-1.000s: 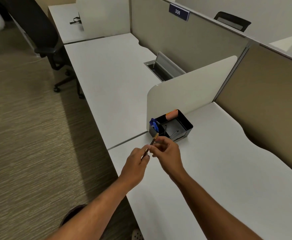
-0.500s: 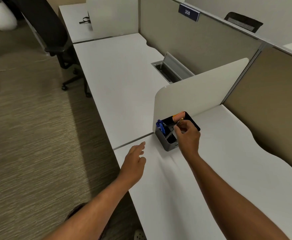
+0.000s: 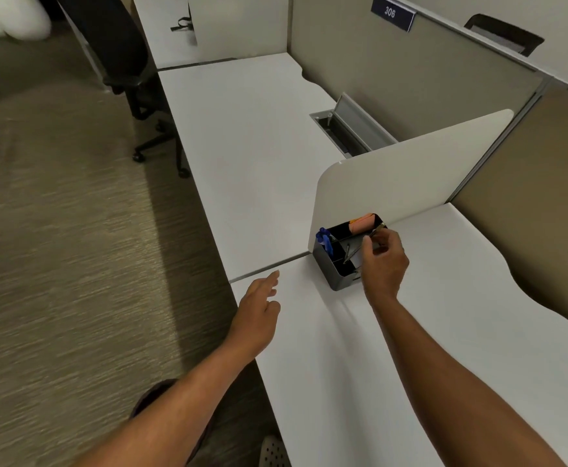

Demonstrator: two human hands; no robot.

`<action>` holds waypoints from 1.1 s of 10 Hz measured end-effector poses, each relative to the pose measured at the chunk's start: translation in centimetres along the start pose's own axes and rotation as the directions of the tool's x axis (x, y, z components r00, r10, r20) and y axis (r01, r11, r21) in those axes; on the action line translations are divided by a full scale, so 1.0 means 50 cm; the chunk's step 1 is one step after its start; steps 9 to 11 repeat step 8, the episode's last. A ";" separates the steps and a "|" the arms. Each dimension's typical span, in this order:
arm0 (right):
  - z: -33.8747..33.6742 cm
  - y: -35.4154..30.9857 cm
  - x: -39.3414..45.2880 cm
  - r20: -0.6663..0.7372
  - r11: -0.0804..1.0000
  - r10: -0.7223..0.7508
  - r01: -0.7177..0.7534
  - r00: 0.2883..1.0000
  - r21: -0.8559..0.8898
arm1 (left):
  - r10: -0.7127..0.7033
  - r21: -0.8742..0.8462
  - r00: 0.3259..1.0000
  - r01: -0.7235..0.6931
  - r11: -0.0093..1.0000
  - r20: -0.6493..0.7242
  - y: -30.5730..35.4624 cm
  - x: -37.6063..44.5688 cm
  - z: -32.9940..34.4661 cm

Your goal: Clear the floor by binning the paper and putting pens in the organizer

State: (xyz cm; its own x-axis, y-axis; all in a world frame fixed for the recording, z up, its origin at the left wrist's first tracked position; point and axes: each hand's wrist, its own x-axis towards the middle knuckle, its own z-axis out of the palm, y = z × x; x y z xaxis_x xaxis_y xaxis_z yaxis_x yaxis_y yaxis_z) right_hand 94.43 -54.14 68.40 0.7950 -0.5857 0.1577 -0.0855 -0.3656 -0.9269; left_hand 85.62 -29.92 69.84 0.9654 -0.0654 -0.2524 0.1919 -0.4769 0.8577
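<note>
Over the boxy black organizer [image 3: 335, 269], right hand [image 3: 384, 262] pinches a slim pen [image 3: 360, 246]; left hand [image 3: 259, 306] spread.

The organizer [image 3: 338, 276] sits on the desk [image 3: 478, 332] against the divider [image 3: 410, 176] — chair [image 3: 120, 45] far left

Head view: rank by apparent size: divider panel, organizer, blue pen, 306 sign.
1. Divider panel
2. Organizer
3. 306 sign
4. Blue pen
The sign sits farther from the camera, so its true size against the organizer is unsure.
</note>
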 end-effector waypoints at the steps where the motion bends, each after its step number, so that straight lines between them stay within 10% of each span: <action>1: 0.011 0.021 -0.002 0.092 0.992 0.007 0.005 0.996 -0.126 | -0.007 0.010 1.000 0.007 1.000 0.001 -0.003 -0.003 0.001; 5: 0.036 0.047 0.018 0.356 0.736 -0.017 0.252 0.935 -0.628 | -0.003 -0.003 1.000 0.003 1.000 0.000 0.002 -0.008 0.002; 8: -0.001 0.022 0.012 0.134 0.970 0.101 -0.068 0.986 -0.232 | -0.015 -0.048 1.000 0.013 0.999 -0.023 0.005 -0.012 0.008; 11: -0.001 0.022 0.012 0.134 0.970 0.101 -0.068 0.986 -0.232 | -0.015 -0.048 1.000 0.013 0.999 -0.023 0.005 -0.012 0.008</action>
